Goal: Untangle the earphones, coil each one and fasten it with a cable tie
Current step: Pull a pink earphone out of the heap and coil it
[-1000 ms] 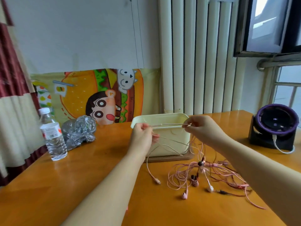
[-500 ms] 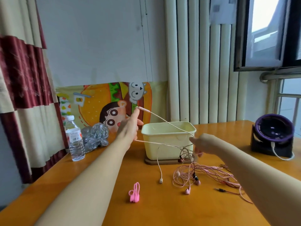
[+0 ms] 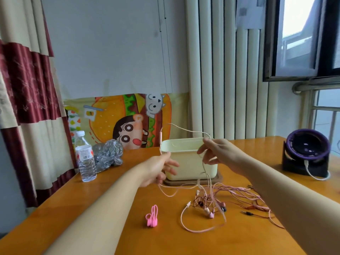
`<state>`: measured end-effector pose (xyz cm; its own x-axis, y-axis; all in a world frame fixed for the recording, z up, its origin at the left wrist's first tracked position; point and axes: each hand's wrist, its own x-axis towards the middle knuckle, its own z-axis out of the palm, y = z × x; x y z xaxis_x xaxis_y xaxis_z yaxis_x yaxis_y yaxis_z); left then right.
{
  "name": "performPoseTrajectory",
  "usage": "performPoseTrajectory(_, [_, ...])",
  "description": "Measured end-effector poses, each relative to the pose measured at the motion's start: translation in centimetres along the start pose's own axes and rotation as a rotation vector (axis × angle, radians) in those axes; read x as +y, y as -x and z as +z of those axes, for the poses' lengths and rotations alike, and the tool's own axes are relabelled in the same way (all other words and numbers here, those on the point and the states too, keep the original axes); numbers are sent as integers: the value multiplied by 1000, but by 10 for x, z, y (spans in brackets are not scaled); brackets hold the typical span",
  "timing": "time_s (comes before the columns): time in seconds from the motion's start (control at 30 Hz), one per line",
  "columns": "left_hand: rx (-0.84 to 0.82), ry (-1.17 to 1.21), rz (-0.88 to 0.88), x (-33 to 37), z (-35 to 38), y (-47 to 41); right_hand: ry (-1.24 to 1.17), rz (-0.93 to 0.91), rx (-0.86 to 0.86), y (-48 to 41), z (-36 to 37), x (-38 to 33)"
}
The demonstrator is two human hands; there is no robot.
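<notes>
The left hand [image 3: 158, 168] is lowering toward the right hand [image 3: 219, 155], slackening the pale earphone cable [image 3: 184, 128] into an arc. Fingers [image 3: 203, 147] of both are apparently pinching it, so one strand is coming free of the tangle [image 3: 220, 199] lying on the tabletop [image 3: 110, 227].

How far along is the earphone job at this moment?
Done: nothing visible yet; no earphone is coiled, and the pink cable ties lie unused. In hand: the left hand and right hand hold one pale cable raised, its lower part running into the tangle. Left: freeing it, separating the rest, then coiling and tying each.
</notes>
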<state>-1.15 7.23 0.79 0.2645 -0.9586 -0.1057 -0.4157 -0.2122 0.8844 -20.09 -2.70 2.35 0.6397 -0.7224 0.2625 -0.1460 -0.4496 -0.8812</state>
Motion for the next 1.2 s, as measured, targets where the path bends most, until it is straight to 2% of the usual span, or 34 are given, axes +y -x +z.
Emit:
performPoseTrajectory(0.07, [-38, 49, 51, 0, 12, -2, 29, -27, -85, 0, 5, -9])
performPoseTrajectory(0.13, [-33, -57, 122, 4, 24, -5, 29, -66, -105, 0, 8, -16])
performPoseTrajectory(0.27, [-2, -352, 244, 6, 40, -12, 10, -196, 29, 0, 12, -29])
performPoseTrajectory(0.4, [125, -438, 282, 3, 35, -22, 17, -315, 244, -6, -1, -33])
performPoseTrajectory(0.43, [171, -376, 290, 4, 31, -24, 58, -336, 302, -7, -7, -33])
performPoseTrajectory(0.5, [236, -16, 289, 11, 23, -22, 199, -359, 358, -7, -14, -31])
performPoseTrajectory(0.57, [263, 385, 292, 24, 13, -18, 313, -360, 333, -3, -16, -27])
performPoseTrajectory(0.67, [257, 688, 308, 47, 3, -11, 435, -381, 275, 1, -12, -20])
performPoseTrajectory(0.8, [161, 721, 320, 71, -6, -3, 208, -381, 250, 5, -3, -21])
performPoseTrajectory(0.93, [137, 746, 327, 84, -13, 1, -80, -236, 143, 3, 2, -15])
performPoseTrajectory(1.0, [145, 812, 325, 87, -18, 2, -103, -130, 64, 2, 6, -2])
performPoseTrajectory(1.1, [173, 913, 299, 87, -27, 2, 44, 73, -112, 5, 15, 24])
performPoseTrajectory(1.2, [214, 965, 250, 83, -30, 3, 473, 173, -314, 9, 31, 45])
